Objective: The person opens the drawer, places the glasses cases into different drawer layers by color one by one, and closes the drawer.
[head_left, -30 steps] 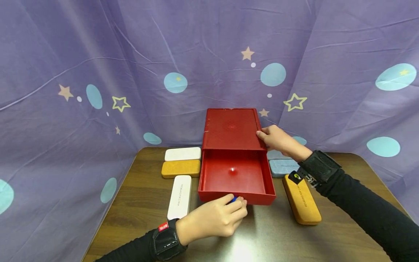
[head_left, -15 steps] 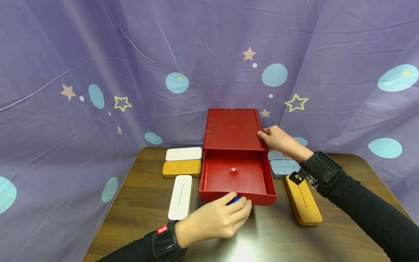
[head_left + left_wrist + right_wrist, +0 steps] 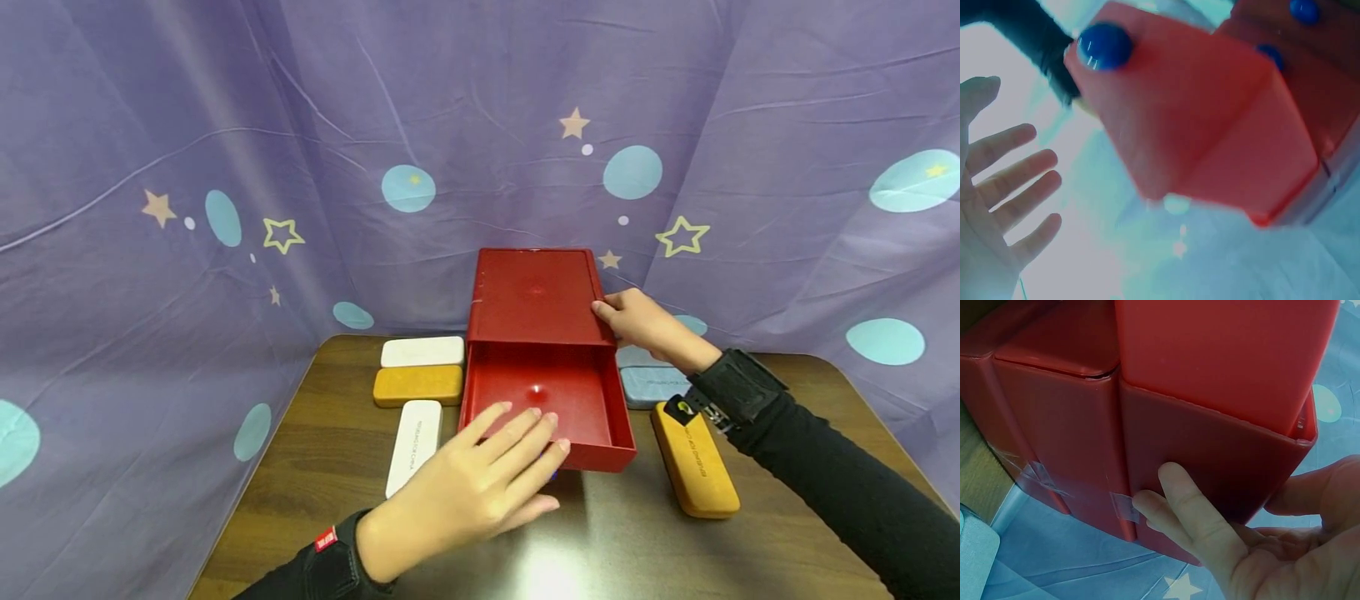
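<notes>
A red drawer cabinet stands at the back of the table, its top drawer pulled out and bare inside. My left hand is off the drawer's blue knob, fingers straight and spread in front of the drawer. In the left wrist view a gap lies between those fingers and the knob. At the cabinet's right top edge my right hand grips, thumb on top. The right wrist view shows its fingers against the dark red side wall.
White and yellow oblong cases lie left of the cabinet, with another white case nearer. To the right are a blue case and a yellow case. Lower blue knobs show on the cabinet. A purple curtain hangs behind.
My left hand has let go of the blue knob, straightened its fingers and drawn back slightly to the left. The drawer stays out and my right hand keeps its place.
</notes>
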Demonstrator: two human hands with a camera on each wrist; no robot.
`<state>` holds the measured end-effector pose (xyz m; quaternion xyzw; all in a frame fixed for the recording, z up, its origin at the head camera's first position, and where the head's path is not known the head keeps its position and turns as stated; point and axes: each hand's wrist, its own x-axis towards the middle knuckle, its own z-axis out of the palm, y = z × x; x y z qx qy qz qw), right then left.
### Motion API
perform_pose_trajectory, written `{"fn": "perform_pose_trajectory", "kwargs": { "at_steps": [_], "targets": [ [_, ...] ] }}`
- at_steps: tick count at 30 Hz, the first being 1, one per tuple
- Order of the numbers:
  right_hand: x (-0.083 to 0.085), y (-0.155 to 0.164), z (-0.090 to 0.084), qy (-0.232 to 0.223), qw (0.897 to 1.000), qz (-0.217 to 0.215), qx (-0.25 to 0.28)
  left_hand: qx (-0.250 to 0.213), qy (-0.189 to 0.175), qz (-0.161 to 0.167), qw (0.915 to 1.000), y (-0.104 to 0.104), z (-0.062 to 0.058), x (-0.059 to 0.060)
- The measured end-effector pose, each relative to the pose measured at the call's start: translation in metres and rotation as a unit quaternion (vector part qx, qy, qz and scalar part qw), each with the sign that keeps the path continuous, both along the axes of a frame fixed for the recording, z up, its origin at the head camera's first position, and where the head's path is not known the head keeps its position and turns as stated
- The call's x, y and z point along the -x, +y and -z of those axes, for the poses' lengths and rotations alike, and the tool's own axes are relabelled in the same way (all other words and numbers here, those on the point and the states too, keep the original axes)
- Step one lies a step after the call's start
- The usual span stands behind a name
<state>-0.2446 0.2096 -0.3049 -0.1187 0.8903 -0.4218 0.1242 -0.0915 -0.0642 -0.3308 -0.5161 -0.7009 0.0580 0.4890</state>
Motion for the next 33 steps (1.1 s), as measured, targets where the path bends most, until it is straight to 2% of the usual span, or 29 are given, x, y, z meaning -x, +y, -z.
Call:
{"fn": "perform_pose_trajectory", "kwargs": {
  "at_steps": [6,11,14,18,24,33],
  "targets": [
    [-0.001,0.001,0.000,0.003,1.000,-0.001,0.001,-0.056,-0.069,-0.041,0.9952,-0.022,-0.013,0.004],
    [-0.001,0.002,0.000,0.007,1.000,-0.003,-0.001,-0.084,-0.098,-0.073,0.9889,-0.038,-0.019,0.010],
    [-0.001,0.001,0.000,0.010,1.000,-0.004,-0.004,-0.102,-0.114,-0.080,0.9850,-0.046,-0.020,0.014],
    [0.000,0.001,0.001,0.013,1.000,-0.002,-0.006,-0.122,-0.150,-0.086,0.9774,-0.057,-0.017,0.019],
    [0.001,0.002,0.002,0.011,1.000,-0.001,-0.007,-0.138,-0.219,-0.115,0.9592,-0.075,-0.006,0.028],
    [0.002,0.002,0.003,0.011,1.000,0.000,-0.004,-0.160,-0.250,-0.131,0.9459,-0.101,0.004,0.054]
  ]
}}
